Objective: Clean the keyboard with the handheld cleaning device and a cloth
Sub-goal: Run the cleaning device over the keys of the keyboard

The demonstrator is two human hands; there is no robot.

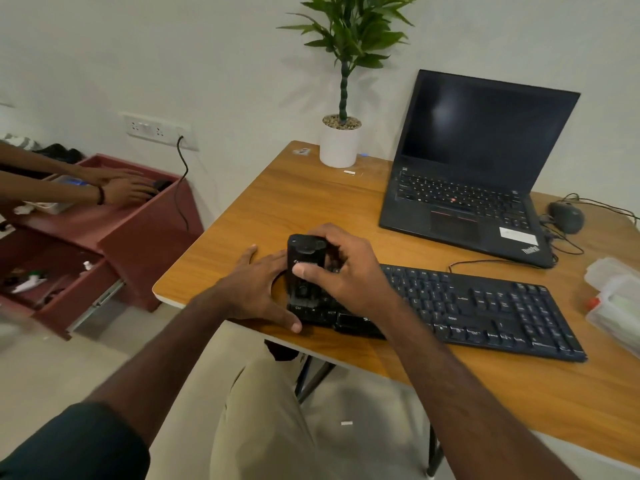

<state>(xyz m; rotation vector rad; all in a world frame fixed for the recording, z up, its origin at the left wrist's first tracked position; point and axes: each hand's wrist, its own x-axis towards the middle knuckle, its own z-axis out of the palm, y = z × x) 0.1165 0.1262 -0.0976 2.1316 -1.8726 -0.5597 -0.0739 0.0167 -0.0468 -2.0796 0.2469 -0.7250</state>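
A black keyboard (485, 306) lies along the near edge of the wooden table (311, 202). My right hand (349, 275) grips a black handheld cleaning device (304, 268) that stands upright on the keyboard's left end. My left hand (259, 289) lies flat on the table beside that end, fingers spread, its thumb touching the keyboard's front corner. I see no cloth that I can name for certain.
An open black laptop (478, 168) stands behind the keyboard, a wired mouse (566, 216) to its right. A potted plant (341, 140) sits at the table's back edge. Clear plastic packs (616, 299) lie at the right. Another person's hands (121, 188) reach into a red drawer unit (138, 230) on the left.
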